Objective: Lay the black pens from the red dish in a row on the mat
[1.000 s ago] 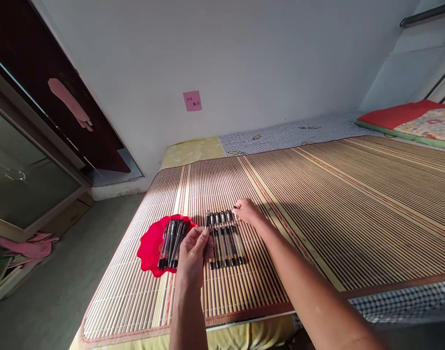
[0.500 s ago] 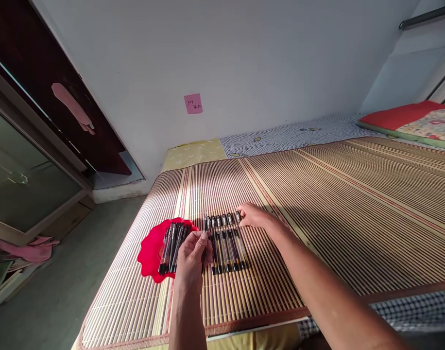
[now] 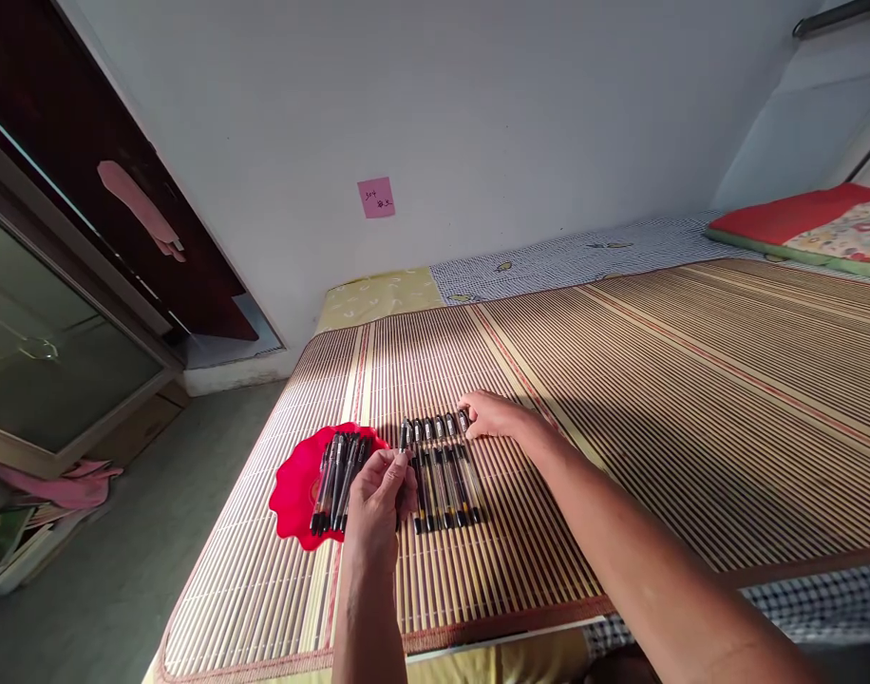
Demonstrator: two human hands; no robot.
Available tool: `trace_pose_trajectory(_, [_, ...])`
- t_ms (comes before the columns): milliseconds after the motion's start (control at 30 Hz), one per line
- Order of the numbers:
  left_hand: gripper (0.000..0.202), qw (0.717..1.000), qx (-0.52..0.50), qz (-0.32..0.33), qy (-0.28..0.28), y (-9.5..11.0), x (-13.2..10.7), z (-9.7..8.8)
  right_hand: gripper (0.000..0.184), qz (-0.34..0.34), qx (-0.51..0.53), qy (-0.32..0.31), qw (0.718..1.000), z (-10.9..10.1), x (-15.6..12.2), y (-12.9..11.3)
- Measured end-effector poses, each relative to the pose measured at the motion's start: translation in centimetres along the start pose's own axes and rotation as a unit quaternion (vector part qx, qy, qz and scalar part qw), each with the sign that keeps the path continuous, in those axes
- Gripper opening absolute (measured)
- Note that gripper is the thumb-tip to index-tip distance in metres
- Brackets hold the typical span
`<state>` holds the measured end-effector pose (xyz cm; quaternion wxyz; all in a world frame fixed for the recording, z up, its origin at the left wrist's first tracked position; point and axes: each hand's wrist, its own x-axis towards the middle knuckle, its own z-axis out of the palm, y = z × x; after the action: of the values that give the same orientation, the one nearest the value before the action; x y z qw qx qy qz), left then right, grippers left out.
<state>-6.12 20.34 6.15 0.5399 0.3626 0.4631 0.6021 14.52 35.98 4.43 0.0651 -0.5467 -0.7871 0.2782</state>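
My left hand [image 3: 382, 483] is closed round a black pen [image 3: 405, 435], thumb on top, its capped end sticking up past the fingers. To its right, several clear-barrelled pens [image 3: 447, 489] lie side by side on a slatted mat. A row of black pen caps [image 3: 439, 427] lines up at their far ends; I cannot tell whether each cap is joined to its barrel. My right hand [image 3: 490, 416] pinches the rightmost pen cap [image 3: 464, 419] between thumb and fingers. Left of my left hand, more black pens [image 3: 339, 480] are bunched on a red scalloped tray [image 3: 293, 484].
The slatted mat [image 3: 549, 351] covers a bed set against a white wall [image 3: 513, 114]. A pink note [image 3: 376, 198] is stuck to the wall. Folded red and floral bedding [image 3: 798, 220] lies at the far right. Beyond the bed's left edge is grey floor [image 3: 221, 446].
My right hand has shifted very slightly left at the rightmost cap. The left hand keeps its hold on the pen, and the view has tilted a little.
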Motion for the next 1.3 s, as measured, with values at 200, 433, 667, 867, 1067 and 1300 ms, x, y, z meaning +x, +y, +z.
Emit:
trace_pose_trajectory(200, [0.046,1.0,0.003,-0.003,-0.001,-0.2,0.1,0.0,0.067,0.007,0.009,-0.011,1.0,0.0,0.0,0.1])
trace_pose_trajectory(433, [0.046,1.0,-0.002,0.002,-0.004,-0.5,0.3,0.1,0.067,0.003,0.021,-0.008,1.0,0.0,-0.4,0.0])
trace_pose_trajectory(667, [0.046,1.0,-0.008,-0.002,-0.005,-0.6,0.3,0.2,0.079,0.0,0.039,-0.003,0.999,-0.1,-0.7,0.0])
trace_pose_trajectory(867, [0.044,1.0,-0.007,0.003,0.004,-0.9,0.2,0.6,0.074,0.003,0.069,0.01,0.998,-0.5,-0.9,0.1])
trace_pose_trajectory(1067, [0.045,1.0,-0.001,0.021,-0.001,-1.5,0.6,0.8,0.03,-0.07,0.298,0.105,0.946,-0.2,-4.6,-1.9])
trace_pose_trajectory(1300, [0.036,0.995,0.055,0.081,0.009,-3.0,0.7,1.8,0.043,-0.112,0.56,0.133,0.81,3.5,-8.1,-6.0])
